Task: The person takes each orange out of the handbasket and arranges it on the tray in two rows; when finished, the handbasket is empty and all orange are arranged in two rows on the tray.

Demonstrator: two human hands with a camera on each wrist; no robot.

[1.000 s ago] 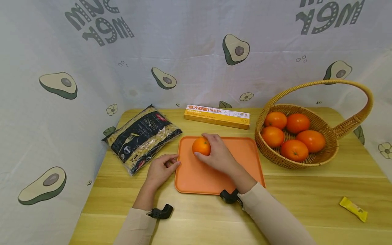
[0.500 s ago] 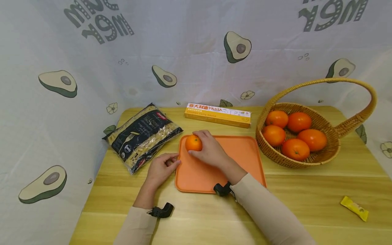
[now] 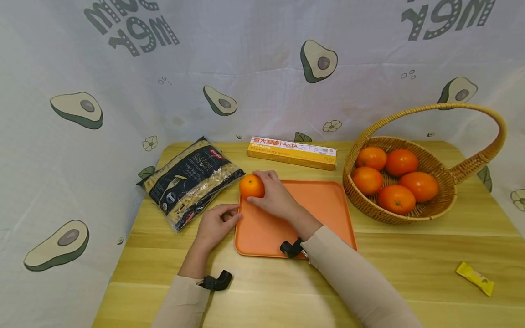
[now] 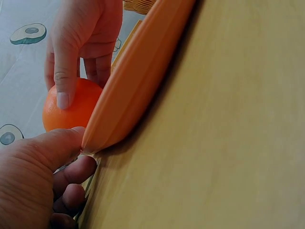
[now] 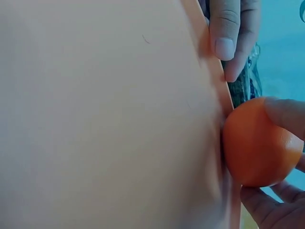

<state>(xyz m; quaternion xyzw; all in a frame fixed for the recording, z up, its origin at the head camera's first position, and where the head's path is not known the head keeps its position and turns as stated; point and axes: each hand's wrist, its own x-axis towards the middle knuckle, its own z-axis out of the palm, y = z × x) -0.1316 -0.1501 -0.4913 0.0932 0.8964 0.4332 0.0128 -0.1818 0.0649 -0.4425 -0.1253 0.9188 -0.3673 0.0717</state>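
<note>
Orange fruit [image 3: 251, 187]; coral-orange tray [image 3: 317, 209]; yellow-white box [image 3: 292, 154]; tan basket [image 3: 362, 203]; white avocado-print curtain [image 3: 262, 59].

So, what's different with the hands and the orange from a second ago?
The right hand, holding the orange all along, moved it left and slightly away, to the far left corner of the tray. Nothing was let go or newly picked up. The left hand stayed at the tray's left edge; the basket of fruit stayed put.

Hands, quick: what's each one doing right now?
Left hand: closed, pinching the edge of the tray.
Right hand: closed, holding an orange fruit.
</note>
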